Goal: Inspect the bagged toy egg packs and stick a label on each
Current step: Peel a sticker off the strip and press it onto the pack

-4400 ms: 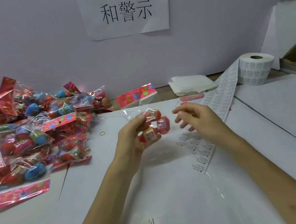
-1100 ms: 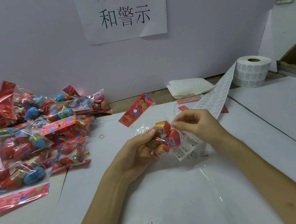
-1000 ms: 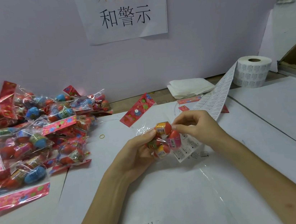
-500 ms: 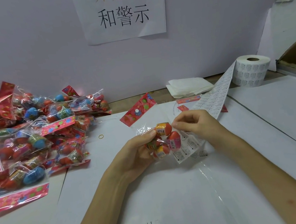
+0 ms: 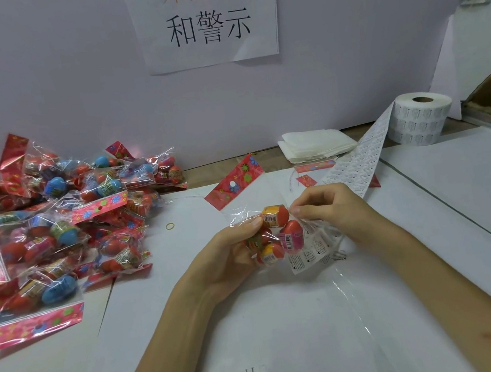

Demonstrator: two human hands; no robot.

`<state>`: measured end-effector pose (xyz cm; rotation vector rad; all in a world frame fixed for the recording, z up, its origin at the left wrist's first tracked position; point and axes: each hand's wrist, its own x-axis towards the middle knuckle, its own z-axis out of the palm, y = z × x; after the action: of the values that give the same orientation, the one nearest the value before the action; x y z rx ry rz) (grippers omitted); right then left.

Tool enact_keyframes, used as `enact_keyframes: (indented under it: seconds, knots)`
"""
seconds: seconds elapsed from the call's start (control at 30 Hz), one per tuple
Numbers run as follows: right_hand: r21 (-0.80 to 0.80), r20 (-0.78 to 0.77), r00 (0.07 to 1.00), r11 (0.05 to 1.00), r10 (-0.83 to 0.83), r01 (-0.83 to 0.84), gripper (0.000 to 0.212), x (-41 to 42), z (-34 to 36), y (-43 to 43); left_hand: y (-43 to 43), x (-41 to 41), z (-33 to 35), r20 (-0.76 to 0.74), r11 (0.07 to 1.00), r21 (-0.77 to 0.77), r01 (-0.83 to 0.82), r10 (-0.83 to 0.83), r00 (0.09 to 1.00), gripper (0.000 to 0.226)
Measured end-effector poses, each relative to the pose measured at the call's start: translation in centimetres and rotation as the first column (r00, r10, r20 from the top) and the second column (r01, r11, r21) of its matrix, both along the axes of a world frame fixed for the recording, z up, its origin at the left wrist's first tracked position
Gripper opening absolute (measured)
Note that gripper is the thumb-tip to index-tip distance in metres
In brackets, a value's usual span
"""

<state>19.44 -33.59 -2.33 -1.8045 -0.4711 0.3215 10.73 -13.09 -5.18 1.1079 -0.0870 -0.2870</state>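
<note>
My left hand (image 5: pixel 228 256) grips a clear bagged toy egg pack (image 5: pixel 278 234) above the white table, thumb on the top orange egg. The pack's red flowered header card (image 5: pixel 233 182) points up and left. My right hand (image 5: pixel 331 208) pinches the bag's film just right of the top egg; I cannot make out a label under its fingertips. The label strip (image 5: pixel 357 168) runs from the label roll (image 5: pixel 419 119) down behind my right hand, and its end (image 5: pixel 312 255) lies under the pack.
A big pile of bagged egg packs (image 5: pixel 56 226) fills the left side of the table. A small rubber band (image 5: pixel 170 226) lies beside it. Folded white cloth (image 5: pixel 314 145) sits by the back wall. A clear plastic sheet (image 5: pixel 346 297) lies in front of me.
Four seconds ago my right hand hovered apart over the label strip; it now pinches the pack. Over the last second both hands and the pack have barely moved.
</note>
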Motion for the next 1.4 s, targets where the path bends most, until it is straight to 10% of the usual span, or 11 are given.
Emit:
enact_keyframes:
  seconds: [0.7,1.07,1.4]
  knots:
    - [-0.104,0.215,0.969,0.984,-0.123,0.148,0.016,0.5,-1.0,0.6,0.3,-0.1,0.2,-0.042,0.998,-0.047,0.034,-0.036,0.998,0.054]
    - [0.035,0.230,0.909,0.936,-0.348,0.349,0.017,0.8,-1.2,0.1,2.4,0.0,1.5,0.008,0.846,-0.018,-0.533,0.533,0.846,0.023]
    - [0.112,0.562,0.786,0.966,-0.257,0.235,0.011,-1.5,-1.1,1.7,1.2,-1.2,2.8,-0.047,0.957,-0.288,-0.046,0.034,0.998,0.076]
